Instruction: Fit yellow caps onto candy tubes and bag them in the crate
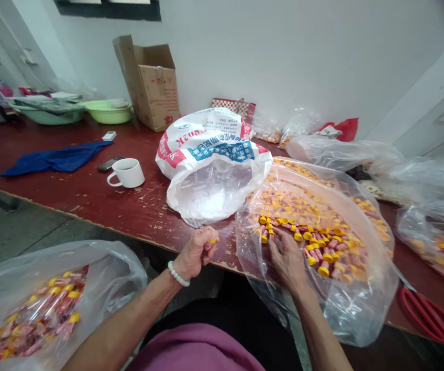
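Observation:
My left hand point(197, 252), with a pale bead bracelet point(178, 274) at its wrist, is closed around a small red piece with a yellow cap in front of the table edge. My right hand point(286, 257) reaches into a clear plastic bag point(353, 319) on the table, fingers partly bent, touching small red tubes with yellow caps point(324, 252). Its fingertips are at one of these tubes. Between and beyond my hands, an open white printed sack point(206, 196) lies with its mouth toward me, showing white contents and a clear liner.
A white mug point(129, 173), blue cloth point(55, 159) and cardboard box point(160, 95) stand left on the red table point(144, 211). Red scissors point(430, 317) lie at right. More capped tubes fill a bag point(117, 263) at lower left.

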`<state>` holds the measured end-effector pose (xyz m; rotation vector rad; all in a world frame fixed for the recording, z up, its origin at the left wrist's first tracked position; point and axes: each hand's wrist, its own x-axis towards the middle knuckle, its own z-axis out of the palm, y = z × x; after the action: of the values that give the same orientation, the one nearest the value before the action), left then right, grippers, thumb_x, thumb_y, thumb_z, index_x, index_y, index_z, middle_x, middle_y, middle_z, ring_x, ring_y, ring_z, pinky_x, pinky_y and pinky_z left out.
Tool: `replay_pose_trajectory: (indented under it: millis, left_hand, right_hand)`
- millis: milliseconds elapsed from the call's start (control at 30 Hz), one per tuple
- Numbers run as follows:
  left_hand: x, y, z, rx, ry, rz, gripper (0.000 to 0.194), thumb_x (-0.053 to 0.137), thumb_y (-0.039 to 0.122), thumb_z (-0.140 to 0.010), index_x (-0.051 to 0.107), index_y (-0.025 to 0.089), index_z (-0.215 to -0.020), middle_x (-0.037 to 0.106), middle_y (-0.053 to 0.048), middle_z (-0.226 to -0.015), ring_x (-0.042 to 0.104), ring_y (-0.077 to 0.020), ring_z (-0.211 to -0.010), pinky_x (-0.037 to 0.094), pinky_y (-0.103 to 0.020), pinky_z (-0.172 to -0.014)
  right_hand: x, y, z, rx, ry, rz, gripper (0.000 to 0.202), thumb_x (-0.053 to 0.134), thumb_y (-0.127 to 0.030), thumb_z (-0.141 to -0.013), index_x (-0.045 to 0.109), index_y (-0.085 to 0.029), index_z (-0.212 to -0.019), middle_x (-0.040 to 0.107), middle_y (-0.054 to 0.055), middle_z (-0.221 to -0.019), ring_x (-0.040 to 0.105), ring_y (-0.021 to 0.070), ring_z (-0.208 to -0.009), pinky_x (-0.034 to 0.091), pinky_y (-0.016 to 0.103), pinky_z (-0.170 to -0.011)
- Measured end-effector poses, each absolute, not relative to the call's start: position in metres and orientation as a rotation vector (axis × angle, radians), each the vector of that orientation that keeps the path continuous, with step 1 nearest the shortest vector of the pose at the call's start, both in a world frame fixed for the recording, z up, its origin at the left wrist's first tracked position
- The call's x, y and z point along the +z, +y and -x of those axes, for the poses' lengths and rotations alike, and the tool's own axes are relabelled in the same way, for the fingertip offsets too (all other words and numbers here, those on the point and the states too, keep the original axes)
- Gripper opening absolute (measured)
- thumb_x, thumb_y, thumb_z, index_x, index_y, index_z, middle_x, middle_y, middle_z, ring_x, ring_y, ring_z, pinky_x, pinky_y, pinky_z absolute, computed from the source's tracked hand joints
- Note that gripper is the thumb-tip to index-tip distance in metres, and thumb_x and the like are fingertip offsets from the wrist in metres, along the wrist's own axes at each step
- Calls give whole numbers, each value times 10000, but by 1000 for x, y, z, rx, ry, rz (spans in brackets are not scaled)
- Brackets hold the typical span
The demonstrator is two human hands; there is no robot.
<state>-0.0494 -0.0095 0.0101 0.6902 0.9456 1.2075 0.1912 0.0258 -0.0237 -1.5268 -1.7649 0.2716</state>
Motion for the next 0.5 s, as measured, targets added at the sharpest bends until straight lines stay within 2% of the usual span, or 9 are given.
replay_pose_trajectory:
  millis: [67,167,367,433,500]
  left_hand:
    - [14,12,66,1253,969,-597,213,621,348,-687,540,151,-693,350,80,-460,295,-43,-336,172,-160,-326]
    - [21,50,93,1222,994,-537,269,613,408,-723,547,148,-714,386,72,-458,345,-61,-337,234,-166,-325]
    - [27,101,120,1055,991,-454,475,463,586,-771,547,141,-628,465,5,-462,422,-147,-329,326,-264,-320]
    - [27,108,118,1041,984,-432,480,481,594,-754,529,146,-586,463,-1,-446,427,-157,-327,335,-276,-325]
    - [26,114,114,1038,987,-418,419,543,528,-735,508,152,-551,448,4,-419,422,-156,-317,335,-273,-329]
  right_hand:
    - [-36,36,-194,160,-1924,1504,364,474,-300,-846,585,-137,-1152,591,148,-1201,525,268,-1136,407,482,-981]
    - [-49,46,-195,62,-2025,1487,330,434,-246,-865,605,-142,-1128,563,149,-1237,513,267,-1148,435,477,-956]
    - [-53,49,-204,-23,-1961,1493,260,496,-300,-848,642,-147,-1000,547,145,-1144,550,255,-1035,502,405,-863]
    - [-52,48,-208,-36,-1976,1496,249,487,-293,-851,645,-163,-992,548,135,-1110,557,250,-1004,509,397,-830]
    - [-52,47,-212,-41,-1985,1507,238,468,-261,-848,645,-170,-978,567,124,-1044,572,239,-941,515,387,-789]
